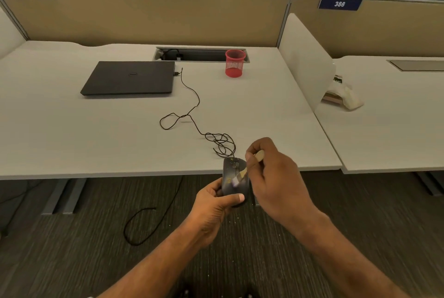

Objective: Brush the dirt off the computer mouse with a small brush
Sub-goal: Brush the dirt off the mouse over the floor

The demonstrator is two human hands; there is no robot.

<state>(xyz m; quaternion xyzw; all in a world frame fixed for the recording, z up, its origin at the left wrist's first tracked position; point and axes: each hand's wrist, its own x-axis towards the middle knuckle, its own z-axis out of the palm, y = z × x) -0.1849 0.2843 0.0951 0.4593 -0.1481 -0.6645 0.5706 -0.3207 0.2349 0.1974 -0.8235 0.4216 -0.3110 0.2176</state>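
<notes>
Just off the desk's [144, 143] near edge, the left hand [213, 208] clasps the computer mouse [231, 177], fingers wrapped round its body. At three o'clock of it the right hand [274, 177] pinches the small brush [242, 174], bristles touching the mouse's back. Its cable [192, 115] trails toward eleven o'clock to a closed laptop [129, 77]; a red mesh cup [235, 63] stands at twelve.

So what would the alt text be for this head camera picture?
A left hand holds a dark computer mouse just off the desk edge while the right hand sweeps a small brush across it. Behind lie its tangled cable, a closed laptop and a red mesh cup.
</notes>
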